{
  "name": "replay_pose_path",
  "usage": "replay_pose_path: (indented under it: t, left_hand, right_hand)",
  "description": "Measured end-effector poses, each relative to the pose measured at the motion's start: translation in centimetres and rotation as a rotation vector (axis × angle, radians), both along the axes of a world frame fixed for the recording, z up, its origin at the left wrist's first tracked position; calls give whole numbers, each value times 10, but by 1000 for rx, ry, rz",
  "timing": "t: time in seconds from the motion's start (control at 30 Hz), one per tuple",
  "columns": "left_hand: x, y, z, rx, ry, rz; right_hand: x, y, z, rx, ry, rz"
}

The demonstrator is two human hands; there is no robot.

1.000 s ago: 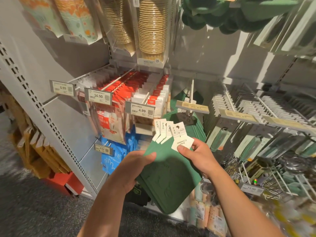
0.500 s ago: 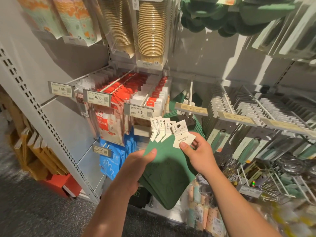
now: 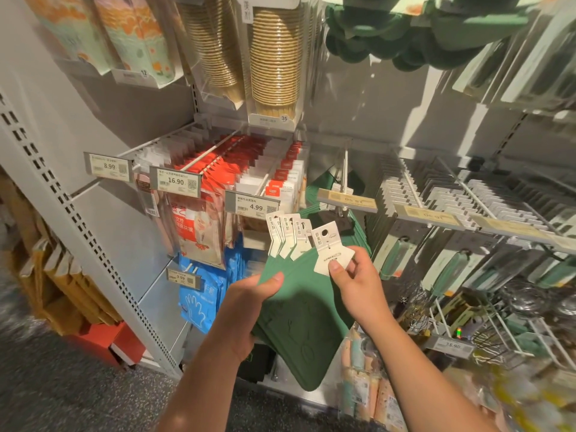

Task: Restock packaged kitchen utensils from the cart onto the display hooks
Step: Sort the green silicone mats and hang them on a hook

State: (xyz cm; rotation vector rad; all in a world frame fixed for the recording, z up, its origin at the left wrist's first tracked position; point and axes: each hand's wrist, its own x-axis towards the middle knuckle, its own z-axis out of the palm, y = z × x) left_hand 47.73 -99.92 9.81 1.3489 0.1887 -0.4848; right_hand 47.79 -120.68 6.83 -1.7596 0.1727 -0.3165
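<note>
Green silicone mats [image 3: 299, 319] with white card hang-tags, held fanned below the display hook, not yet hung.

White steel shelving unit [image 3: 103, 244] carries rows of hooks; the long white wire hook [image 3: 344, 169] with the tan price strip sits just above the stack, with matching green mats already hanging behind it, so this is judged the target peg. Left hand [image 3: 246, 313] grips the stack's left edge, thumb curled over the top face and fingers hidden beneath, supporting the weight. Right hand [image 3: 355, 282] pinches the frontmost white hang-tag [image 3: 330, 247] between thumb and forefinger, the remaining fingers loosely curled, holding it apart from the three tags [image 3: 286, 235] beside it; this presumably presents its punched hole to the hook tip. Cart not in view.
</note>
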Motion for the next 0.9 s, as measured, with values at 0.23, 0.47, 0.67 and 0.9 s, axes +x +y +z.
replay_pose_path:
  t: [0.23, 0.47, 0.67, 0.9]
  left_hand:
    - [-3, 2, 2, -65, -16, -31]
    - [-6, 2, 0, -90, -6, -67]
    - [-4, 3, -2, -76, -8, -90]
    - [-1, 0, -4, -39, -24, -54]
  right_hand:
    - [2, -2, 2, 22, 68, 19]
    - [3, -4, -2, 35, 42, -5]
    - [4, -14, -4, 39, 62, -14]
    - [11, -10, -1, 23, 31, -132]
